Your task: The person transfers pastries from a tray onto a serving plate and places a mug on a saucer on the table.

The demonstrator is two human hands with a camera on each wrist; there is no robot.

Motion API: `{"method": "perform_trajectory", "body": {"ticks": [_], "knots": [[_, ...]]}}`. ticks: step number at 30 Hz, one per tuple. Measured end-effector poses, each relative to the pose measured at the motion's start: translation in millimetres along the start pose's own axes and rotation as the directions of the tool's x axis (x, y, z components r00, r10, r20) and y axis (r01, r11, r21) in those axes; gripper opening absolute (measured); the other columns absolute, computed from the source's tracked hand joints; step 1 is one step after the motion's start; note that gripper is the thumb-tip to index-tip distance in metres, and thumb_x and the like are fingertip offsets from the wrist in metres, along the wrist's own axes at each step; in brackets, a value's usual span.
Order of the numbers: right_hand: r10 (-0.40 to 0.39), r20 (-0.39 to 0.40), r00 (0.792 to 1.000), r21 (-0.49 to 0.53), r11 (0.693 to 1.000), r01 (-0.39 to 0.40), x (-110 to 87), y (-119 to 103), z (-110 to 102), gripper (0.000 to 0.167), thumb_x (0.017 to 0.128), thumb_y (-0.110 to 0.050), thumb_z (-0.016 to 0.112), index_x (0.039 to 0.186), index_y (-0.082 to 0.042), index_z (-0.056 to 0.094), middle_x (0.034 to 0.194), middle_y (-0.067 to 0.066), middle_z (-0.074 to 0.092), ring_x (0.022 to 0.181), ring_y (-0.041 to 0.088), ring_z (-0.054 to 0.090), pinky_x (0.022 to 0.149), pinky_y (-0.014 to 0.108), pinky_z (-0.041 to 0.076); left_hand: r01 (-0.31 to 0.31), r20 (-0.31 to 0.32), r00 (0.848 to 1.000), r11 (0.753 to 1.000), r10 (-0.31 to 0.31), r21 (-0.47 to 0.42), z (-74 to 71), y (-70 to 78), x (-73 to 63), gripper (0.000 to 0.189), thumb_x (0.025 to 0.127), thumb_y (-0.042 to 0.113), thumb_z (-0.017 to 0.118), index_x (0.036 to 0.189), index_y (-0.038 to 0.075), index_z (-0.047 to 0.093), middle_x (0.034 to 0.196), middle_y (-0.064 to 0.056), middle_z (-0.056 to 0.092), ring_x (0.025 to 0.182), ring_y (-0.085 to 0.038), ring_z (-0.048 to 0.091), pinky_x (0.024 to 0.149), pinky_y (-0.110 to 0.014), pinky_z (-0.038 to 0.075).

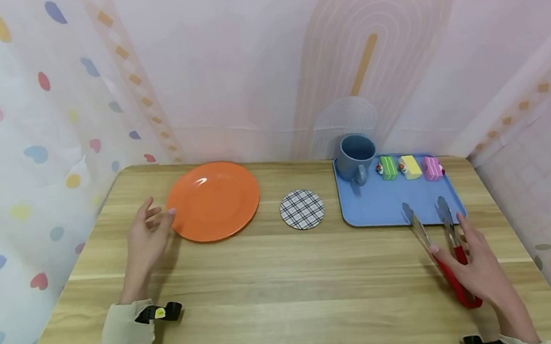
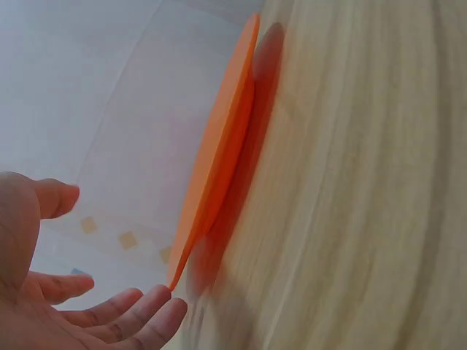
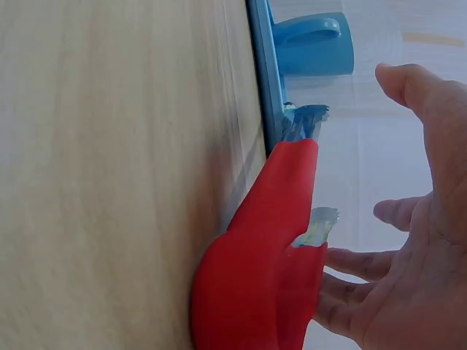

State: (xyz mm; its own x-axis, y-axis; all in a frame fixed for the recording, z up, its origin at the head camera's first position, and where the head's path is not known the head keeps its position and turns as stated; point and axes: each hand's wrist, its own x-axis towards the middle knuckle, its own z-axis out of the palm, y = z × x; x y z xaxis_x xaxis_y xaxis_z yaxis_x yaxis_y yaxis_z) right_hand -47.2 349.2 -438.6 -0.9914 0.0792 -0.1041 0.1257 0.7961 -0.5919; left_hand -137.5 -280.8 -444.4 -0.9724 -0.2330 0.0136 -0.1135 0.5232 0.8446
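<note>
At the left edge of an orange plate [image 1: 214, 202], my left hand [image 1: 149, 238] is held with its fingers loosely spread; in the left wrist view the fingertips [image 2: 162, 310] are right at the plate's rim. My right hand [image 1: 478, 266] hovers over red-handled metal tongs [image 1: 454, 282], thumb and fingers spread apart. The right wrist view shows the thumb well clear of the red handles [image 3: 244, 284], while other fingers pass partly behind them. The tongs' two arms stand apart, their metal tips over the front edge of a blue tray [image 1: 372, 207].
On the tray are a blue-grey mug [image 1: 355, 159] and three small toy cake slices: green [image 1: 389, 167], yellow [image 1: 410, 166] and pink [image 1: 432, 168]. Between plate and tray lies a round plaid coaster [image 1: 302, 209]. Patterned curtains [image 1: 228, 78] hang behind and beside the wooden table [image 1: 267, 304].
</note>
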Motion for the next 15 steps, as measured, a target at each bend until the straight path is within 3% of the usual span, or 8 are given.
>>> {"method": "perform_trajectory", "body": {"ticks": [3, 8, 15], "knots": [[-0.001, -0.003, 1.0, 0.013, 1.0, 0.001, -0.2, 2, 2, 0.102, 0.1, -0.048, 0.063, 0.166, -0.012, -0.006, 0.157, 0.041, 0.021, 0.13, 0.061, 0.039, 0.095, 0.083, 0.044, 0.04, 0.007, 0.999, 0.998, -0.04, -0.04, -0.6, -4.6, 2.3, 0.081, 0.102, 0.049, 0.057, 0.165, 0.013, 0.019, 0.155, -0.025, 0.043, 0.123, -0.026, 0.057, 0.072, -0.006, 0.051], [0.0, -0.005, 1.0, 0.008, 1.0, 0.0, -1.0, 7, 4, 0.102, 0.099, -0.048, 0.065, 0.165, -0.005, 0.001, 0.155, 0.04, 0.028, 0.13, 0.059, 0.039, 0.096, 0.081, 0.042, 0.115, 0.036, 0.993, 0.985, -0.111, -0.13, -0.2, -9.6, 7.4, 0.082, 0.102, 0.045, 0.06, 0.166, 0.013, 0.018, 0.154, -0.022, 0.042, 0.095, 0.005, 0.06, 0.074, -0.014, 0.062], [0.043, 0.009, 0.999, -0.045, 0.998, -0.042, -2.5, 9, 6, 0.104, 0.097, -0.053, 0.066, 0.164, 0.001, 0.007, 0.15, 0.045, 0.03, 0.13, 0.06, 0.038, 0.098, 0.08, 0.041, 0.161, 0.074, 0.986, 0.958, -0.148, -0.237, 3.2, -15.2, 15.9, 0.079, 0.104, 0.029, 0.061, 0.165, 0.007, 0.017, 0.144, -0.016, 0.046, 0.088, 0.005, 0.068, 0.08, -0.019, 0.064]]}}
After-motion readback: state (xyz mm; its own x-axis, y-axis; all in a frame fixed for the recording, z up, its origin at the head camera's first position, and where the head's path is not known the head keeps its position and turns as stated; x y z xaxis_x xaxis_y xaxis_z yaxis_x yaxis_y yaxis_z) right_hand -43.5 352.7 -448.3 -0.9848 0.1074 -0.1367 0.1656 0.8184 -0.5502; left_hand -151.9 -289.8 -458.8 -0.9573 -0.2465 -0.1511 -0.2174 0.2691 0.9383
